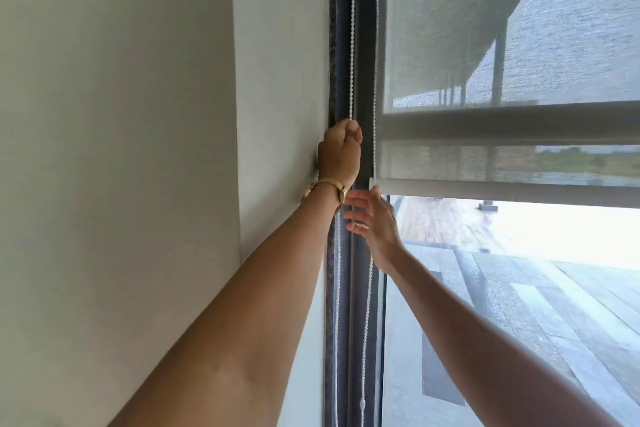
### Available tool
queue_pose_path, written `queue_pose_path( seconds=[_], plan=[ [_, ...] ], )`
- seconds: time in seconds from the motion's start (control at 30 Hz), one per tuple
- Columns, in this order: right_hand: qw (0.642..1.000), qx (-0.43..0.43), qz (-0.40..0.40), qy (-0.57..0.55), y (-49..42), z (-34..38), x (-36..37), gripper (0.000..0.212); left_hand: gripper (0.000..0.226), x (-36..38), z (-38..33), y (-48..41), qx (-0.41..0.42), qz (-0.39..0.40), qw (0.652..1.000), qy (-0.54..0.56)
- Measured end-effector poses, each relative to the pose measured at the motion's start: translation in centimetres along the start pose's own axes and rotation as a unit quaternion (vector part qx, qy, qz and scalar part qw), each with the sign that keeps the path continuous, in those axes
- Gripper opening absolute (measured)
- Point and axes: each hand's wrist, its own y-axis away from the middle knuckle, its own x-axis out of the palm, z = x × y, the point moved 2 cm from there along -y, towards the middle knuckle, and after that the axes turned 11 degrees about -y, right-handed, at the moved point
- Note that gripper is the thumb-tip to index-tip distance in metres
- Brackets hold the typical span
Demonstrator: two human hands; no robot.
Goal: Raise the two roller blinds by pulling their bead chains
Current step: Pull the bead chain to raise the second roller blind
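Note:
Two sheer grey roller blinds hang over the window. One blind's bottom bar [502, 123] sits higher; the other blind's bottom bar [485, 192] hangs a little lower in front. A white bead chain [352, 28] runs down along the dark window frame, and a second bead chain [375, 45] hangs just right of it beside the blind's edge. My left hand [341, 152], with a gold watch on the wrist, is closed around the left chain. My right hand [372, 218] is below it with fingers spread, close to the chains and the lower bar's left end, holding nothing.
A pale wall [138, 149] fills the left side and its corner meets the dark window frame [346, 322]. Bare glass [519, 305] below the blinds shows a paved terrace outside. Both chains' lower loops [367, 322] hang down along the frame.

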Motion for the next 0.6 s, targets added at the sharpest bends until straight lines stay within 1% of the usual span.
queue_pose_path(
  seconds=[0.1, 0.2, 0.27, 0.4, 0.53, 0.6],
  plan=[
    [0.999, -0.037, 0.017, -0.029, -1.9, 2.6, 2.1, 0.047, 0.033, 0.4, 1.7, 1.7, -0.025, 0.01, 1.0, 0.009],
    [0.997, -0.068, 0.022, -0.017, -3.9, 4.6, 3.5, 0.041, 0.026, 1.1, 3.4, 3.3, -0.034, 0.026, 0.998, 0.04],
    [0.997, -0.073, 0.033, -0.011, -4.8, 6.0, 4.4, 0.036, 0.024, 1.6, 4.0, 4.4, -0.022, 0.026, 0.998, 0.051],
    [0.993, -0.099, 0.056, 0.04, -6.3, 9.0, 5.7, 0.032, 0.021, 2.6, 4.8, 6.7, -0.018, 0.034, 0.998, 0.05],
    [0.993, -0.103, 0.044, 0.029, -7.3, 11.8, 6.2, 0.035, 0.021, 3.4, 5.8, 8.5, -0.029, 0.053, 0.998, 0.035],
    [0.995, -0.094, 0.04, 0.001, -7.9, 13.2, 6.1, 0.032, 0.022, 3.6, 6.3, 9.1, -0.033, 0.058, 0.997, 0.033]
  ],
)
